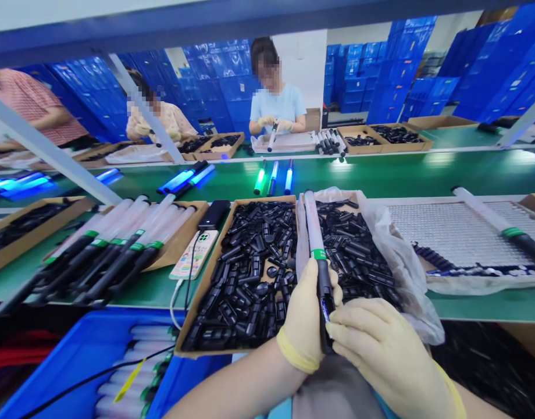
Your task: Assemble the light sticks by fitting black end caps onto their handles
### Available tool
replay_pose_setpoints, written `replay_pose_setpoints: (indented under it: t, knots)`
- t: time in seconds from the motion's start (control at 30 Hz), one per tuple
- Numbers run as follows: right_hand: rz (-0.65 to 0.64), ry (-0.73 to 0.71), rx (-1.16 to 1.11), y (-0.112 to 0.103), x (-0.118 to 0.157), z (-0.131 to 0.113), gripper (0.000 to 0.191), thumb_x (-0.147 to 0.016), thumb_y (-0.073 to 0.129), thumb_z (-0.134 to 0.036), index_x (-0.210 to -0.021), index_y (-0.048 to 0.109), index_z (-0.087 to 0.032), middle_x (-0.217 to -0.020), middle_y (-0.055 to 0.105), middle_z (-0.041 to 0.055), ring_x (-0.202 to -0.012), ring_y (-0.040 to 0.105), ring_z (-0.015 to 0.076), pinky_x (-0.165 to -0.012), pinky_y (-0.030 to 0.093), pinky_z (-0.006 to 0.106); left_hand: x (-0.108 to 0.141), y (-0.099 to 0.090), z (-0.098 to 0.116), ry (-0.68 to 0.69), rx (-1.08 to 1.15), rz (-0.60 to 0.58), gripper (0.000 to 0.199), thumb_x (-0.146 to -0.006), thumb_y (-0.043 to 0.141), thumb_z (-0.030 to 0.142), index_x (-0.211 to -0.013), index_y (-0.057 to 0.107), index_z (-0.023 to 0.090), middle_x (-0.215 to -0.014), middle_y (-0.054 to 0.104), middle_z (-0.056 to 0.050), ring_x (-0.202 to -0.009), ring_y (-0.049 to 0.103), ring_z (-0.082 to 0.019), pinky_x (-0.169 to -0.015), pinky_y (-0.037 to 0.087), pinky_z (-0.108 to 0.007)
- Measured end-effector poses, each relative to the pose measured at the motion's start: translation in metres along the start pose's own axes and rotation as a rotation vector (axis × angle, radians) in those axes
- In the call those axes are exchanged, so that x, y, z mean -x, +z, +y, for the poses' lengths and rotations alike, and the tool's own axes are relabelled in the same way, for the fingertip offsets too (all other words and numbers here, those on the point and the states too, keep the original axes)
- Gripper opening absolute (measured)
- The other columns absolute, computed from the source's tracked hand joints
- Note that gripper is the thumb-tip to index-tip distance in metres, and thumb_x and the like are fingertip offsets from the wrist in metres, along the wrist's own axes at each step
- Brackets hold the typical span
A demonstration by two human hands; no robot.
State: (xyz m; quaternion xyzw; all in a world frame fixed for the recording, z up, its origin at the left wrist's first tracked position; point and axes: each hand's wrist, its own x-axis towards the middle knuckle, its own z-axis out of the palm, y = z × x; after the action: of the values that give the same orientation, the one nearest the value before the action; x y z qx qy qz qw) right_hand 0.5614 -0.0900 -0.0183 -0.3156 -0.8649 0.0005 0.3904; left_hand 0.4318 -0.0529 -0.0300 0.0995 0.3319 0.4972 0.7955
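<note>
A long plastic light stick (318,254), with a cloudy white tube, a green band and a black handle, is held up in front of the person. A slot in the side of the handle is open, and a small shiny blue part (324,308) can be seen in it.

The blue part could be put in crooked if it is pressed at one end only. It could be tipped out if the handle is turned with the slot facing down. Then it could be lost among the small shiny black plastic pieces (250,267) in the brown cardboard box (192,314), or in the folds of the crinkly clear plastic sheet (393,250) on the right. The light stick could also be twisted out of place if it is gripped too loosely while its side is pushed.

The handle is wrapped tightly by the yellow-gloved left hand (305,317), just below the green band. Its thumb is laid along one side, and its fingertips are curled round to the other, so no gap is left. The fingers of the yellow-gloved right hand (376,337) are bent and kept close together, and the handle is touched by their tips beside the blue part. Its thumb is hidden, so it cannot be told whether anything is pinched there.
</note>
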Motion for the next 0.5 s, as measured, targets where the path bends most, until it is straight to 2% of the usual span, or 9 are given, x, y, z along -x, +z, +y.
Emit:
replay_pose_setpoints:
  t: [0.17,0.23,0.27,0.33,0.37,0.4,0.43,0.47,0.5]
  knots:
    - [-0.152,-0.042,-0.029,-0.005,-0.005,-0.004,0.038,-0.101,0.038,-0.040,-0.115,0.065,-0.016,-0.110,0.070,0.0041,-0.102,0.061,0.0188,-0.083,0.052,0.032,-0.002,0.001,0.005,0.063,0.024,0.095,0.036,-0.094,0.048,0.048,-0.078,0.052,0.016,-0.059,0.047,0.002,-0.046,0.044,-0.008,-0.044,0.038,-0.018]
    - [-0.193,-0.060,-0.046,-0.013,0.000,0.007,0.038,-0.101,0.038,-0.037,-0.123,0.062,-0.017,-0.117,0.068,0.0060,-0.109,0.059,0.0194,-0.088,0.051,0.032,-0.001,0.001,0.008,0.035,0.043,0.095,0.036,-0.095,0.047,0.046,-0.077,0.052,0.015,-0.057,0.046,0.002,-0.045,0.044,-0.008,-0.044,0.039,-0.018]
    - [-0.171,-0.029,-0.026,-0.019,0.005,0.018,0.036,-0.101,0.038,-0.033,-0.126,0.060,-0.019,-0.120,0.066,0.0065,-0.111,0.059,0.0190,-0.090,0.050,0.032,-0.001,0.000,0.010,0.016,0.054,0.085,0.034,-0.095,0.048,0.044,-0.079,0.052,0.015,-0.059,0.046,0.002,-0.046,0.044,-0.008,-0.044,0.039,-0.017]
    - [-0.087,0.183,0.123,-0.038,0.020,0.053,0.034,-0.099,0.040,-0.026,-0.127,0.060,-0.022,-0.118,0.066,0.0067,-0.108,0.061,0.0185,-0.089,0.050,0.031,0.000,-0.002,0.013,0.015,0.064,0.080,0.026,-0.095,0.050,0.039,-0.085,0.054,0.015,-0.064,0.049,0.002,-0.047,0.046,-0.007,-0.043,0.038,-0.016]
    - [-0.048,0.368,0.247,-0.050,0.029,0.075,0.033,-0.099,0.041,-0.026,-0.123,0.062,-0.023,-0.113,0.067,0.0065,-0.103,0.063,0.0189,-0.084,0.051,0.031,0.000,-0.003,0.014,0.025,0.056,0.093,0.023,-0.095,0.051,0.037,-0.088,0.055,0.015,-0.066,0.051,0.001,-0.049,0.047,-0.008,-0.043,0.039,-0.017]
    - [-0.126,0.565,0.394,-0.062,0.037,0.099,0.031,-0.098,0.043,-0.030,-0.118,0.066,-0.024,-0.107,0.068,0.0065,-0.095,0.065,0.0203,-0.076,0.051,0.031,0.000,-0.004,0.015,0.038,0.040,0.111,0.021,-0.095,0.050,0.035,-0.089,0.055,0.015,-0.067,0.051,0.001,-0.050,0.048,-0.008,-0.042,0.039,-0.017]
    - [-0.347,0.707,0.515,-0.072,0.044,0.123,0.032,-0.098,0.042,-0.033,-0.113,0.068,-0.024,-0.105,0.069,0.0074,-0.094,0.066,0.0228,-0.075,0.051,0.033,0.000,-0.004,0.015,0.040,0.025,0.125,0.020,-0.095,0.050,0.034,-0.090,0.055,0.016,-0.068,0.051,0.001,-0.050,0.049,-0.009,-0.042,0.039,-0.017]
    - [-0.617,0.777,0.579,-0.081,0.049,0.145,0.034,-0.098,0.039,-0.032,-0.110,0.070,-0.024,-0.104,0.070,0.0083,-0.093,0.067,0.0244,-0.075,0.050,0.035,0.000,-0.004,0.015,0.027,0.014,0.132,0.020,-0.095,0.050,0.035,-0.090,0.055,0.016,-0.068,0.051,0.001,-0.050,0.049,-0.009,-0.042,0.040,-0.017]
    - [-0.721,0.794,0.591,-0.086,0.052,0.164,0.032,-0.096,0.043,-0.032,-0.100,0.073,-0.022,-0.096,0.071,0.0095,-0.088,0.068,0.0265,-0.072,0.049,0.036,0.000,-0.003,0.015,0.003,0.000,0.134,0.021,-0.095,0.051,0.036,-0.090,0.056,0.016,-0.067,0.051,0.001,-0.049,0.049,-0.008,-0.041,0.040,-0.017]
